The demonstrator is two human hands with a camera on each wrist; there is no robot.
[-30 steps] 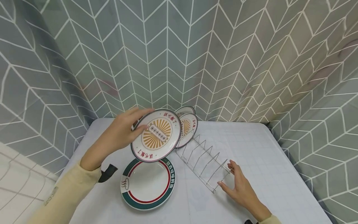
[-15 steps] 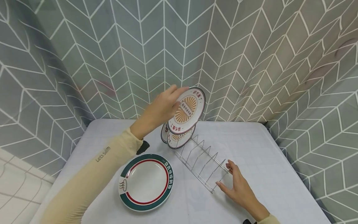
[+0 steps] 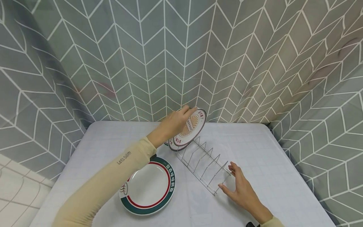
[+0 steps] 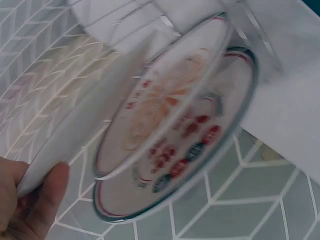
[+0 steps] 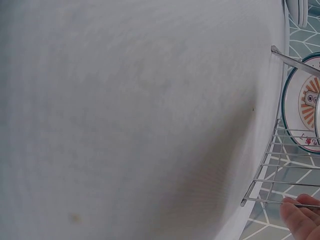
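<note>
My left hand (image 3: pixel 173 125) pinches the rim of a small white plate (image 3: pixel 193 126) with an orange sunburst, over the far end of a wire plate rack (image 3: pixel 200 178). Two plates stand tilted there: one with a sunburst (image 4: pixel 165 95), and behind it a plate with red and dark print (image 4: pixel 200 150). In the left wrist view the held plate (image 4: pixel 85 120) appears nearly edge-on, beside them. My right hand (image 3: pixel 244 193) holds the rack's near end between thumb and fingers; its fingertips (image 5: pixel 295 215) touch the end wire.
A larger plate with a green and red rim (image 3: pixel 150 186) lies flat on the white-covered table (image 3: pixel 283 176), left of the rack and partly under the left sleeve (image 3: pixel 113 176). Grey patterned curtains (image 3: pixel 175 56) surround the table at the back and sides.
My left hand has carried the small plate rightward from above the larger plate, then lowered it at the rack's far end. The right hand stays at the rack's near end.
</note>
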